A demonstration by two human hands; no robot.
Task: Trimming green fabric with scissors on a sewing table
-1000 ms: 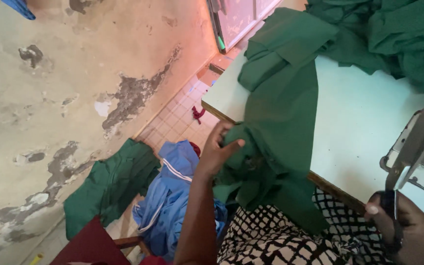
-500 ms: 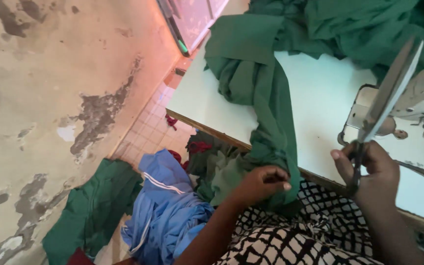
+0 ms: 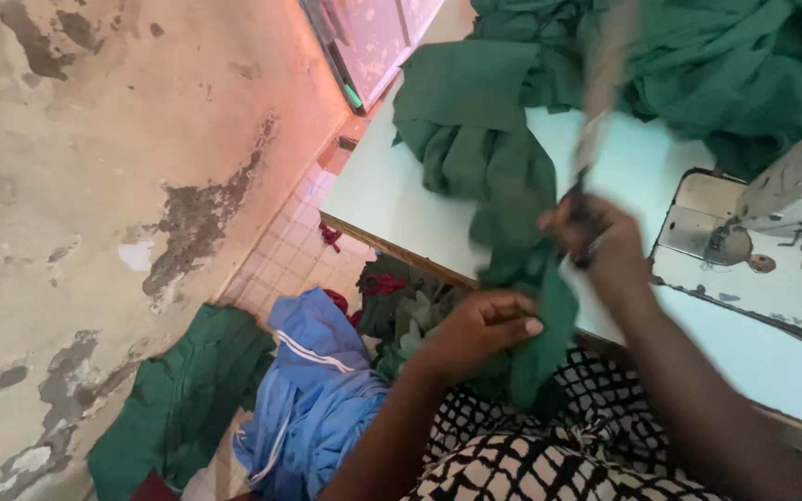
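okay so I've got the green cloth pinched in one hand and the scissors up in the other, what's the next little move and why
Probably steady the scissors first: they are raised and blurred in the right hand, above the green cloth. The left hand pinches the cloth's hanging end at the table edge, so pulling it taut would likely help.

The scissors (image 3: 598, 97) rising from the right hand (image 3: 596, 243) are smeared by motion (their blades cannot be told open from closed), and that hand's fingers blur too. Below the left hand (image 3: 480, 325), the green cloth (image 3: 498, 186) drops behind the patterned lap (image 3: 549, 445). The sewing machine (image 3: 791, 199) is cut off by the right edge.
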